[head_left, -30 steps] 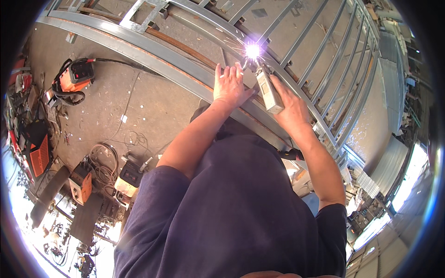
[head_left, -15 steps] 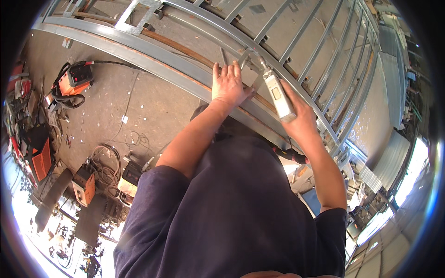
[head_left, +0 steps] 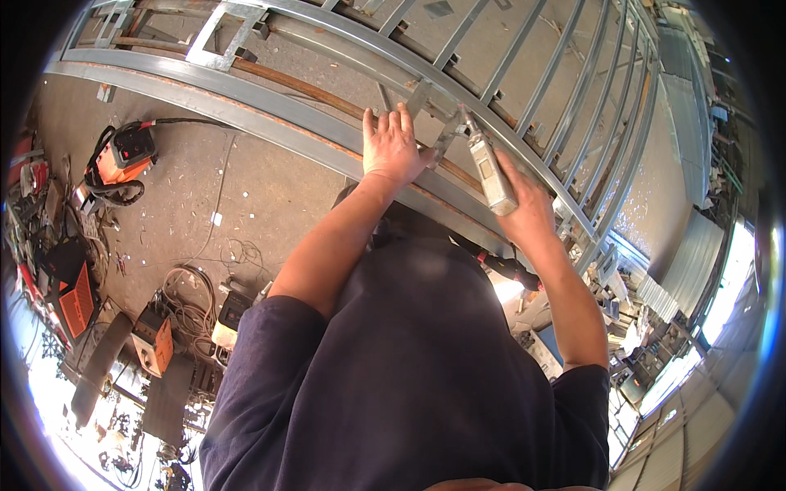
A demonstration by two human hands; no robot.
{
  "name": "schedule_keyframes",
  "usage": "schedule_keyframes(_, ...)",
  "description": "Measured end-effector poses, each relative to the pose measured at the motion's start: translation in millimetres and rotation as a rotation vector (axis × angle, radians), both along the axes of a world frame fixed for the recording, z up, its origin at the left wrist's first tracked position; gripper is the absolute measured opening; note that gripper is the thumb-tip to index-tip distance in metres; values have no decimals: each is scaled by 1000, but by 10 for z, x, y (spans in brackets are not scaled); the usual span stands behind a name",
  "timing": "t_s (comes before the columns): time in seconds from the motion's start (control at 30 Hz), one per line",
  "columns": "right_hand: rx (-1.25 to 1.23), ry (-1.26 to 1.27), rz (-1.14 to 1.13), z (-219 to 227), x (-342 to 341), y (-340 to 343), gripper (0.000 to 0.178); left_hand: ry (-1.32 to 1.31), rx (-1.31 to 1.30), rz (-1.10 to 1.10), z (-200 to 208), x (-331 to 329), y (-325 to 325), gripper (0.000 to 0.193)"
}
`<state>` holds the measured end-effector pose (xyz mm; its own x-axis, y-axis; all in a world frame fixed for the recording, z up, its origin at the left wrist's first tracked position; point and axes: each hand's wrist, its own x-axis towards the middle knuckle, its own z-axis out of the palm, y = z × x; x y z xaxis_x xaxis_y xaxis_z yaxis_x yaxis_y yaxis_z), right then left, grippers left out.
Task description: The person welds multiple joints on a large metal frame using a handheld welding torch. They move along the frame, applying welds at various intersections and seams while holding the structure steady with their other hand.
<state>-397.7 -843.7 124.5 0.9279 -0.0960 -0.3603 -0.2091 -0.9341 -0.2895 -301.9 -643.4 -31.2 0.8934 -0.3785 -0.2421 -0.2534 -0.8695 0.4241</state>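
Observation:
My left hand [head_left: 391,154] lies palm down over the long grey steel tube frame [head_left: 237,100], its fingers stretched out and spread. The thumb is close to a short flat metal piece [head_left: 444,141] that stands between the tubes; whether it touches is unclear. In my right hand [head_left: 530,211] is a boxy silver welding gun [head_left: 493,178] with a narrow nozzle. The nozzle points away from me, its end close to the inner tube near that short piece. A small reddish spot shows by the tip. My right fingers are partly hidden behind the gun body.
A barred steel panel [head_left: 509,72] spreads ahead and to the right. On the floor at left are an orange-and-black machine [head_left: 127,154], another orange machine [head_left: 153,342] and coiled cables [head_left: 187,304]. A black-and-red cable [head_left: 512,270] passes beneath my right forearm. Corrugated sheets [head_left: 692,254] stand at right.
The welding gun and both hands have shifted slightly left in the picture, as has the frame. My right hand keeps its grip, and my left hand stays spread on the frame.

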Motion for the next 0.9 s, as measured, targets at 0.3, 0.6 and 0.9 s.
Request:
schedule_keyframes(0.3, 208, -31, -405, 621, -175, -22, 72, 4, 12, 20, -3, 15, -28, 115)
schedule_keyframes(0.6, 429, -232, -1005, 1263, -1349, -636, 21, -3, 116, -3, 11, 0, -62, 113)
schedule_keyframes(0.9, 915, -939, -1132, 2477, -2436, -1943, 43, 344, -814, -689, 253, -1376, 43, 86)
